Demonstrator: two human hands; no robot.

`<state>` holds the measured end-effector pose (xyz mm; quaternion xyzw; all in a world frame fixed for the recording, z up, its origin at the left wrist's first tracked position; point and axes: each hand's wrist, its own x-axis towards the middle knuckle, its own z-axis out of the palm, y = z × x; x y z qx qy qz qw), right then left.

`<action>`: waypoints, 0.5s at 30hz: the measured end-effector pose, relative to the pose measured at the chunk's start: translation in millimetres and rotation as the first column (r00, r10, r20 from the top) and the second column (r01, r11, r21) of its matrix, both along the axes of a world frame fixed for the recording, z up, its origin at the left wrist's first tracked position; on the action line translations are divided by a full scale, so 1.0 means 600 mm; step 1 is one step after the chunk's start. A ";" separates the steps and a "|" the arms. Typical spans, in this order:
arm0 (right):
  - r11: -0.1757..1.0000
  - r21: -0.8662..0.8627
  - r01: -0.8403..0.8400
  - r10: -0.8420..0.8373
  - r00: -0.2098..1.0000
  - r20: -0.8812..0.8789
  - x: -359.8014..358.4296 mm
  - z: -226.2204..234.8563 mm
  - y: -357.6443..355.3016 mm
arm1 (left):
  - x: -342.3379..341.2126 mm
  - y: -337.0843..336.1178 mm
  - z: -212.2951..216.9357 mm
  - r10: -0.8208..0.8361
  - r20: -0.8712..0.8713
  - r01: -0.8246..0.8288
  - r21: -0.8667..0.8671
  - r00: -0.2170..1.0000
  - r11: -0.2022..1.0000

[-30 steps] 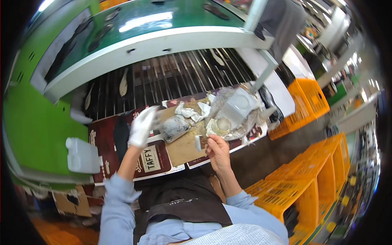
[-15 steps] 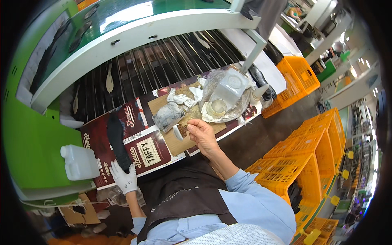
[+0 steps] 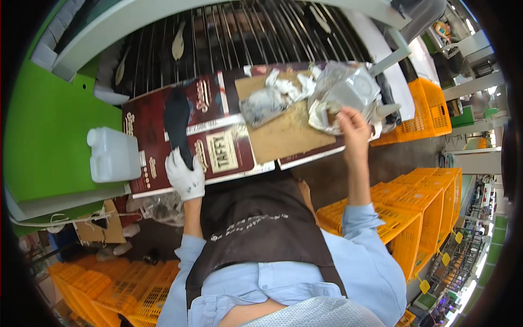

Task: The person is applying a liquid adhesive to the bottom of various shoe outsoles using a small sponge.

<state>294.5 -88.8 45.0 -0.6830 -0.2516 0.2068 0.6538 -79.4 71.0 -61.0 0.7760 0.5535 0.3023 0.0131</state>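
A black shoe insole (image 3: pixel 177 122) lies lengthwise on the dark red cardboard (image 3: pixel 152 117). My left hand (image 3: pixel 185 175), in a white glove, is closed over its near end. At the right my bare right hand (image 3: pixel 354 131) pinches what looks like a small brush, its end hidden and blurred. The fingertips are over a small glue cup (image 3: pixel 318 115) wrapped in crumpled plastic. Behind the cup lies a clear plastic container (image 3: pixel 357 90) on its side. Left of the cup, a grey-smeared jar (image 3: pixel 264 106) and crumpled white tissue (image 3: pixel 289 87) rest on a brown board (image 3: pixel 283 139).
A white jug (image 3: pixel 114 155) stands at the left against a green machine (image 3: pixel 60 141). Behind the cardboard is a bed of metal rods (image 3: pixel 239 38) with more insoles under a pale frame bar. Orange crates (image 3: pixel 422 117) stand at the right, with others on the floor at both sides.
My right hand has moved right, from the brown board to the glue cup. My left hand stays at the insole's near end. The whole view has shifted and turned.
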 end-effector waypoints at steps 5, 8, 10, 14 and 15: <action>0.993 -0.054 0.102 -0.065 0.880 0.470 0.057 0.026 0.000 | 0.002 -0.001 -0.010 0.026 -0.052 -0.022 0.071 0.998 0.997; 0.966 -0.194 0.170 0.014 0.716 0.698 0.055 0.019 0.010 | 0.003 -0.001 -0.012 0.038 -0.059 -0.033 0.084 0.998 0.996; 0.949 -0.257 0.180 0.093 0.622 0.778 0.047 0.005 0.020 | 0.003 -0.001 -0.013 0.037 -0.048 -0.032 0.088 0.998 0.996; 0.901 -0.335 0.276 0.154 0.519 0.841 0.041 -0.026 0.037 | 0.002 -0.001 -0.015 0.034 -0.040 -0.030 0.081 0.999 0.996; 0.895 -0.343 0.284 0.161 0.510 0.845 0.040 -0.032 0.038 | 0.001 -0.001 -0.015 0.029 -0.036 -0.025 0.086 0.999 0.996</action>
